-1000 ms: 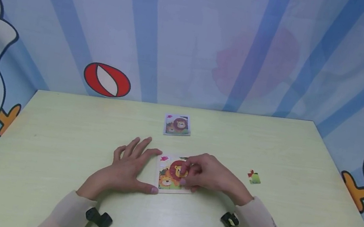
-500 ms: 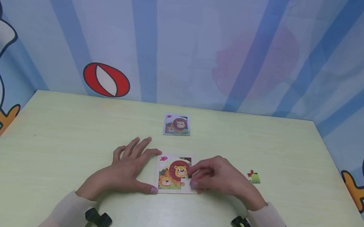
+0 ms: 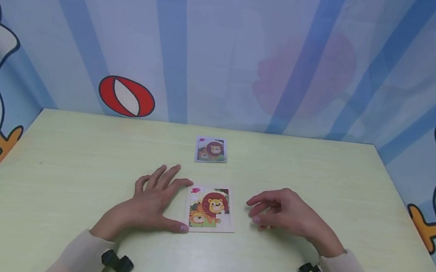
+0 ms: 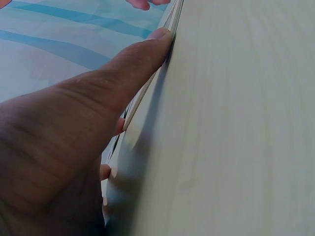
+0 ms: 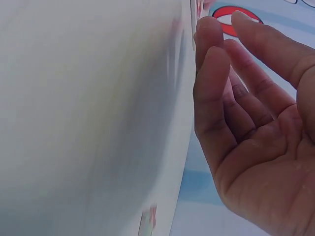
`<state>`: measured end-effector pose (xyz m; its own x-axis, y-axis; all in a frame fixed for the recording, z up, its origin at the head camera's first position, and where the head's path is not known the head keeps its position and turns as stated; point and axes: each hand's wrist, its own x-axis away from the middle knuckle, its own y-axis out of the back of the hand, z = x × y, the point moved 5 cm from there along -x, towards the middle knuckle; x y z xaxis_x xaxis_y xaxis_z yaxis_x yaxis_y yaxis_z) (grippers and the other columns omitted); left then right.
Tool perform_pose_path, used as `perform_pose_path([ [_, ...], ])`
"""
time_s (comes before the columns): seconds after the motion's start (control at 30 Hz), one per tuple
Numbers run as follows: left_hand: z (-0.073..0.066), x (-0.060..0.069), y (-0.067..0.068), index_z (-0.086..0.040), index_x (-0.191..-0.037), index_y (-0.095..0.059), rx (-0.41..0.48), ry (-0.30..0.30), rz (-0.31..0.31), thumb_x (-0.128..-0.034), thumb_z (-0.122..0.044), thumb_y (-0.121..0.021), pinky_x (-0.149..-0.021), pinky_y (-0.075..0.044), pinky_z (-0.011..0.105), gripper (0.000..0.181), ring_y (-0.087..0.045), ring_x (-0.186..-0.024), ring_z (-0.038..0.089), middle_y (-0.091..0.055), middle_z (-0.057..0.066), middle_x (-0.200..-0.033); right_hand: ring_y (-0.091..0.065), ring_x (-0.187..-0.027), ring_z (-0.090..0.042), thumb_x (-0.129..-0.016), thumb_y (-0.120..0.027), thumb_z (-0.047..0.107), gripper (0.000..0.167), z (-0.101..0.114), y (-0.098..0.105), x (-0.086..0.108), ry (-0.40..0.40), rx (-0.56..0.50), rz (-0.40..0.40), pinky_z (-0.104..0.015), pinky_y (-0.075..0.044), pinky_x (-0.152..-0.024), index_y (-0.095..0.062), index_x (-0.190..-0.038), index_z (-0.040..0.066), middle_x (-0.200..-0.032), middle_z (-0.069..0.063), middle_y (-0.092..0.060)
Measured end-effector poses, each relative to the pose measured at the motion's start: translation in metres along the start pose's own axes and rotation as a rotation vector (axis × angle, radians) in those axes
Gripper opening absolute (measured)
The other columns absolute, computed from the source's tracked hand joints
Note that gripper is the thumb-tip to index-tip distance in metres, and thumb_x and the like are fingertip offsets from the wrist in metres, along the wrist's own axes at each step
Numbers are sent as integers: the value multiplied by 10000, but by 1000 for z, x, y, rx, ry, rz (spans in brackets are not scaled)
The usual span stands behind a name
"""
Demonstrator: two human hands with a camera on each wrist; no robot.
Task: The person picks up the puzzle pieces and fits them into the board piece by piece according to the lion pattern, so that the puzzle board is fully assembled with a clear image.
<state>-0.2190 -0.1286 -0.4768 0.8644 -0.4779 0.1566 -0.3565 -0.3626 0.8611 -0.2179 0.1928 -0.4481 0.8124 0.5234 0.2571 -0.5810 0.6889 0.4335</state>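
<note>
A small lion jigsaw puzzle (image 3: 211,207) lies in its pale tray near the middle of the table. Its lower right part shows bare backing. My left hand (image 3: 151,204) has its fingers spread, with the thumb and index fingertip touching the tray's left corners. In the left wrist view the thumb (image 4: 138,61) rests against the tray's edge. To the right of the tray hovers my right hand (image 3: 289,214), fingers loosely bent and nothing between them. A loose puzzle piece (image 5: 147,221) shows at the bottom of the right wrist view; in the head view the right hand hides it.
Behind the puzzle lies a square picture card (image 3: 211,150) with the same lion scene. The pale wooden table (image 3: 91,149) ends at a blue striped backdrop (image 3: 223,51) with a printed red and white ball. Each wrist carries a small black camera.
My right hand has drawn away from the puzzle to the right, uncovering the lion and covering the loose piece in the head view. The left hand stays at the tray's left edge.
</note>
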Motion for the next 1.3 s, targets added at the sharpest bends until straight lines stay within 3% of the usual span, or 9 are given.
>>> perform_pose_path([
  [0.43, 0, 0, 0, -307, -1617, -402, 2, 1, 3, -779, -669, -860, -1236, -93, 765, 1022, -2, -1675, 476, -74, 124, -1829, -784, -845, -220, -978, -776, 123, 435, -19, 34, 28, -43, -8, -50, -312, -620, -779, -673, -1376, -19, -1123, -169, -802],
  [0.77, 4, -1, -3, -311, -1616, -397, 10, -15, -5, -768, -690, -855, -1228, -80, 759, 1036, 6, -1671, 473, -69, 126, -1827, -707, -778, -119, -972, -767, 110, 412, -35, 57, 50, -80, 84, -114, -286, -595, -694, -687, -1357, -13, -1064, -125, -782],
  [1.0, 9, -4, -8, -341, -1615, -396, 19, -25, -38, -739, -698, -874, -1232, -73, 753, 1059, -2, -1675, 453, -77, 94, -1829, -647, -711, -115, -964, -785, 130, 436, -45, 67, 56, -120, 134, -153, -275, -558, -650, -689, -1374, 17, -1081, -110, -784],
  [1.3, 3, -2, -3, -323, -1614, -400, 1, -14, -11, -764, -706, -856, -1231, -98, 757, 1037, -13, -1668, 472, -80, 122, -1826, -545, -662, -83, -941, -820, 144, 446, -58, 72, 60, -118, 205, -206, -250, -455, -619, -703, -1362, 52, -936, -68, -694],
])
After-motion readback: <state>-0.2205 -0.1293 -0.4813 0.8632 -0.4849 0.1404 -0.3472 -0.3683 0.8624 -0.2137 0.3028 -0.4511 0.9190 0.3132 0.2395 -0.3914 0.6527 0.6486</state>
